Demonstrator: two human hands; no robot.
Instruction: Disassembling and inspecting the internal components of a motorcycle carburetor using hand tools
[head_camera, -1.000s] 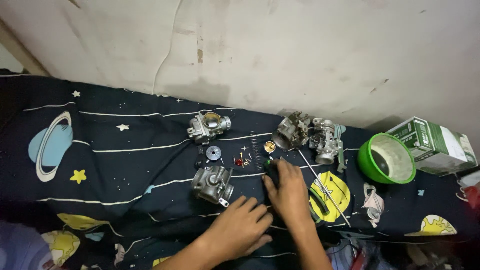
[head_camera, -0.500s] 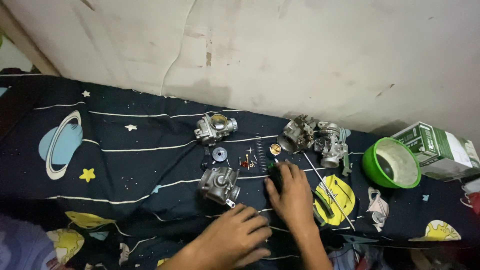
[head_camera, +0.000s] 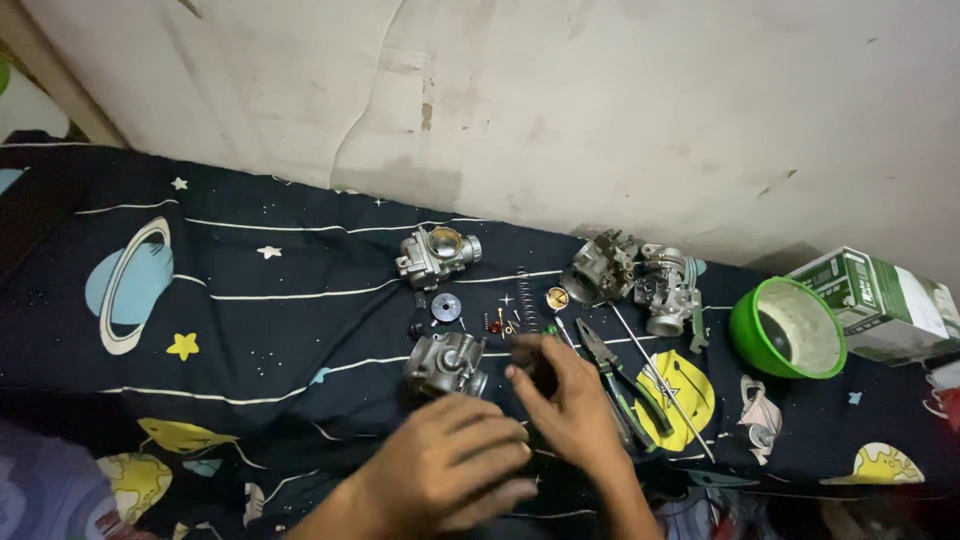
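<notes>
Right hand (head_camera: 575, 405) sits low centre on the dark space-print sheet (head_camera: 300, 330), fingers curled around a small dark part (head_camera: 540, 372) — what it is, too blurred to tell. Left hand (head_camera: 450, 470) just beside it, nearer the camera, fingers bent inward; whether it grips anything, cannot tell. Directly above the left hand, touching or nearly so, lies a grey metal carburetor body (head_camera: 445, 365). Further up the sheet, a second carburetor body (head_camera: 437, 255), with a small round disc (head_camera: 446, 307) between the two. Tiny loose bits — a coil spring (head_camera: 523, 298), a brass piece (head_camera: 557, 297), red specks (head_camera: 495, 325) — scattered near the fingertips of the right hand. Right of the hand: pliers (head_camera: 620, 385) with dark handles and a thin metal rod (head_camera: 660, 380) lying over a yellow planet print. Beyond those, two more grey castings (head_camera: 640, 275) near the wall, then a green bowl (head_camera: 787, 330) and a green-and-white carton (head_camera: 885, 305) at far right.
</notes>
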